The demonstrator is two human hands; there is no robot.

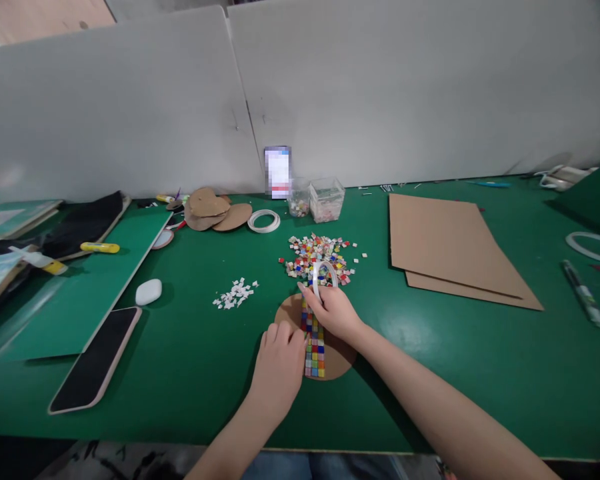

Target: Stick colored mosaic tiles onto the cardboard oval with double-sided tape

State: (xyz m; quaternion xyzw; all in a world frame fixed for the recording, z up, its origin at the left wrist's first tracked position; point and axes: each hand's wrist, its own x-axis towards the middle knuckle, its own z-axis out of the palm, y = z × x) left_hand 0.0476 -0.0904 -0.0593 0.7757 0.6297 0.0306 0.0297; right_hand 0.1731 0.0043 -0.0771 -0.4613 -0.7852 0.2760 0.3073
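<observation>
A round piece of cardboard lies before me, with a strip of colourful square mosaic tiles running down its middle. My right hand is closed around a roll of white tape, held upright over the far end of the strip. On the near left side of the disc, my left hand rests with its fingers bent and pressed together, fingertips against the strip's edge. Whatever they pinch is hidden. Just beyond my hands spreads a heap of loose coloured tiles.
White paper scraps lie left of the disc, near a white earbud case and a dark-screened phone. Clear plastic boxes, another tape roll and cardboard discs stand at the back. Cardboard sheets lie right.
</observation>
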